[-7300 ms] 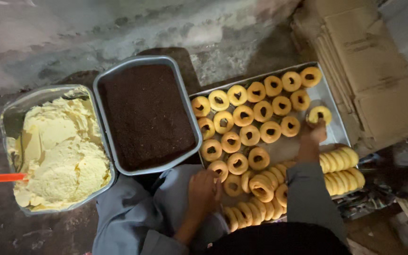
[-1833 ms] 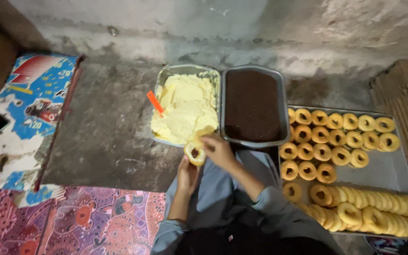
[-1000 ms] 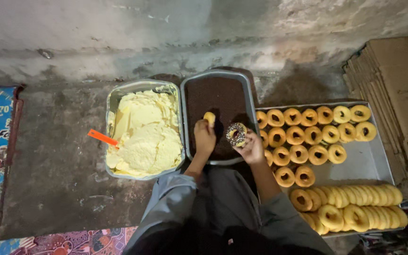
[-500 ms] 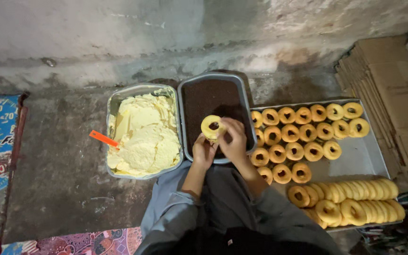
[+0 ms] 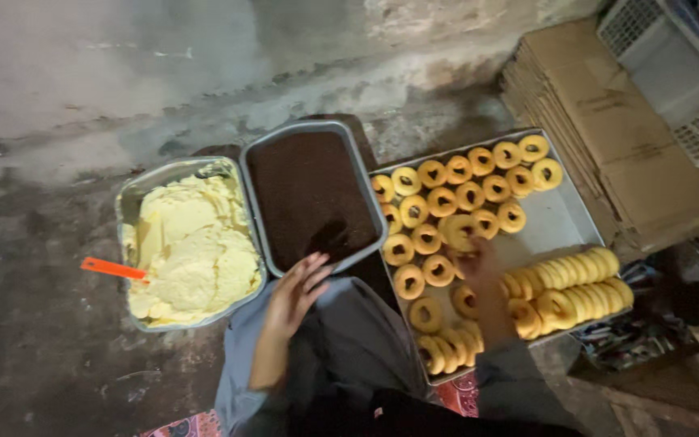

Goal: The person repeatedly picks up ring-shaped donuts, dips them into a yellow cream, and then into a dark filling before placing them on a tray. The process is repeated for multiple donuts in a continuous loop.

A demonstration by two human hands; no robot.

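Rough concrete floor (image 5: 66, 340) and a stained wall lie before me. My right hand (image 5: 479, 267) reaches over the ring biscuit tray (image 5: 564, 222), fingers closed on a ring biscuit (image 5: 460, 230) among the neat rows. My left hand (image 5: 297, 291) hovers open, fingers apart, at the near edge of the dark crumb tray (image 5: 309, 190). Left of that sits the cream tray (image 5: 135, 186) with an orange spatula (image 5: 113, 268). Flattened cardboard boxes (image 5: 608, 121) lie to the right.

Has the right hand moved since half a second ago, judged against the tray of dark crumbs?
Yes. The right hand has left the dark crumb tray and now rests over the ring biscuits on the tray to its right.
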